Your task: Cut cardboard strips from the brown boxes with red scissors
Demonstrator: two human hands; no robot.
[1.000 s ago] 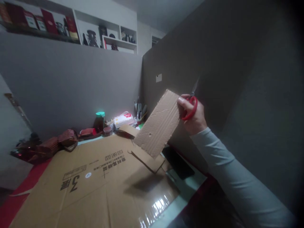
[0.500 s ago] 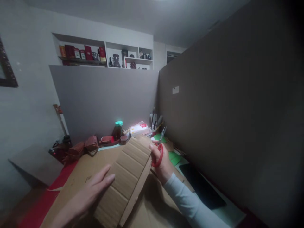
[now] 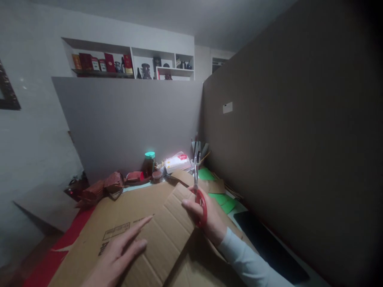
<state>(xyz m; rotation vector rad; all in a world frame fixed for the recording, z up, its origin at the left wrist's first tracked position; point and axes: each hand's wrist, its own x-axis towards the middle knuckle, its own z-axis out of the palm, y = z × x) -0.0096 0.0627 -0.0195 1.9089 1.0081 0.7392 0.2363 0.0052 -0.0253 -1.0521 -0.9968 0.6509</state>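
Note:
A strip of ridged brown cardboard (image 3: 170, 235) slants across the middle, above a larger cardboard sheet. My left hand (image 3: 121, 253) is at its near left side, thumb on its face and index finger stretched along its edge; the fingers are apart. Red-handled scissors (image 3: 202, 207) are in my right hand (image 3: 211, 217), fingers closed around the handles and the blades pointing up and away. My right thumb rests on the strip's far right corner. The fingers underneath are hidden.
The large cardboard sheet (image 3: 128, 199) bears black print. Behind it are reddish-brown bundles (image 3: 113, 183), a jar with a teal lid (image 3: 149, 161), a white packet (image 3: 178, 161) and a pen holder (image 3: 196, 153). Green paper (image 3: 224, 202) and a black flat panel (image 3: 266, 247) lie right. Grey partitions (image 3: 134, 115) stand behind.
The cardboard strip has tilted flatter and moved slightly right and down with my hands. The scissor blades point more upright. Printing on the large sheet now shows beside my left hand.

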